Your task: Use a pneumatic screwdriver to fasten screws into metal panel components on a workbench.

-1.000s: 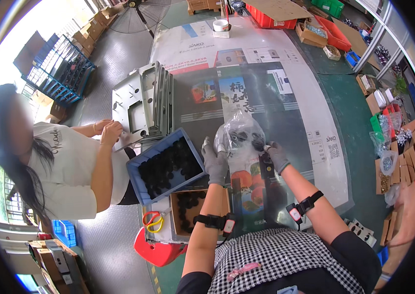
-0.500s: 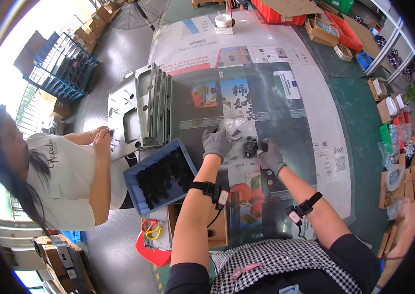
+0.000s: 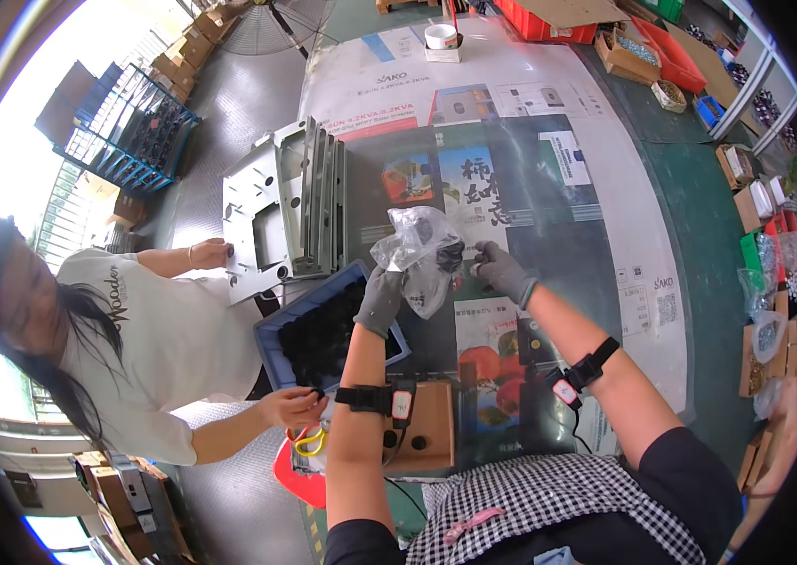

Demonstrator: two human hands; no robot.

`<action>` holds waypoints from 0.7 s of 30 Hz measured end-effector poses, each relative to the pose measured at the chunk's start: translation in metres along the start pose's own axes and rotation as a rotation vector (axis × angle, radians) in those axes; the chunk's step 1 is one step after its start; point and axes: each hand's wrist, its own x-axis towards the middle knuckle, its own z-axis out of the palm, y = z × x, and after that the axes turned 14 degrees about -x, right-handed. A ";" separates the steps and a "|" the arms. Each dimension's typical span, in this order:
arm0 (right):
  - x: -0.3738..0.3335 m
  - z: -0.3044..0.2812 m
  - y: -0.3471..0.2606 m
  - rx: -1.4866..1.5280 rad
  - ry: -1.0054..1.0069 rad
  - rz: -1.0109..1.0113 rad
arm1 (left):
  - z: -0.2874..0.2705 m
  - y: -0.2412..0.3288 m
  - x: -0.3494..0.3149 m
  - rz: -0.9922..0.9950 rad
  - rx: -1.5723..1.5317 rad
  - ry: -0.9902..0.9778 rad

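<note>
A clear plastic bag (image 3: 425, 294) with dark pieces inside is raised over the table. My left hand (image 3: 380, 299), in a grey glove, is closed on the bag's left side. Just right of the bag is my right hand (image 3: 506, 274), also gloved in grey. Its thumb and fingers are apart, with nothing visible between them. Left of my left forearm, a blue bin (image 3: 267, 350) holds many small black parts (image 3: 318, 330).
At left, a co-worker's hand (image 3: 212, 252) touches a metal panel (image 3: 243, 202) beside stacked metal frames (image 3: 328, 207); the other hand (image 3: 293, 408) holds a small black part near my left forearm. A cardboard box (image 3: 438, 414) and yellow-and-red scissors (image 3: 317, 443) lie close by.
My left hand has moved left and toward me, lifting the bag off the table. My right hand has come away from the dark pieces. The co-worker's one hand has reached toward my forearm.
</note>
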 end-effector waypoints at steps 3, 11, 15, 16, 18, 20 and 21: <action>-0.013 0.014 -0.014 0.113 -0.271 0.104 | 0.012 -0.007 -0.012 0.240 0.524 -0.076; -0.020 -0.043 -0.040 -0.155 -0.088 -0.111 | 0.024 -0.019 -0.022 -0.011 0.662 0.345; -0.032 -0.058 -0.084 -0.586 -0.044 -0.256 | 0.024 -0.021 -0.023 0.169 0.540 0.317; -0.031 -0.060 -0.084 -0.587 -0.035 -0.257 | 0.024 -0.019 -0.020 0.158 0.475 0.316; -0.029 -0.062 -0.083 -0.463 0.077 -0.344 | 0.023 -0.015 -0.014 0.135 0.348 0.319; -0.033 -0.065 -0.086 -0.468 0.053 -0.359 | 0.018 -0.015 -0.015 0.109 0.280 0.291; -0.033 -0.066 -0.086 -0.480 0.043 -0.365 | 0.016 -0.016 -0.015 0.049 0.291 0.313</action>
